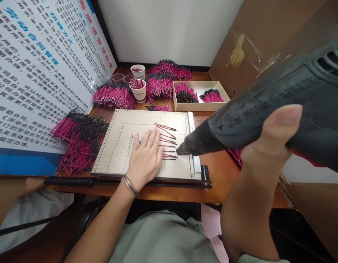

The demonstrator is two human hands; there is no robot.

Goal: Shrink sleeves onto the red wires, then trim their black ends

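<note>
My left hand [144,157] lies flat with its fingers out on the paper trimmer [108,157], a board with printed size lines. Under and beside it, several thin pink-red wires [166,140] with black sleeved ends lie in a spaced row, black ends pointing right. The wires' other ends are partly hidden by the hand. My right hand [270,135] grips a black heat gun [240,117]. Its dark nozzle tip points left and down, close to the black ends at the lower part of the row; whether it touches them I cannot tell.
Wire bundles [114,96] and a loose heap [78,142] lie left and behind. Paper cups [139,93] and a shallow box [202,106] hold more. The trimmer's handle [70,181] runs along the front edge. Cardboard [226,44] stands right. Another person's sleeve [40,208] shows lower left.
</note>
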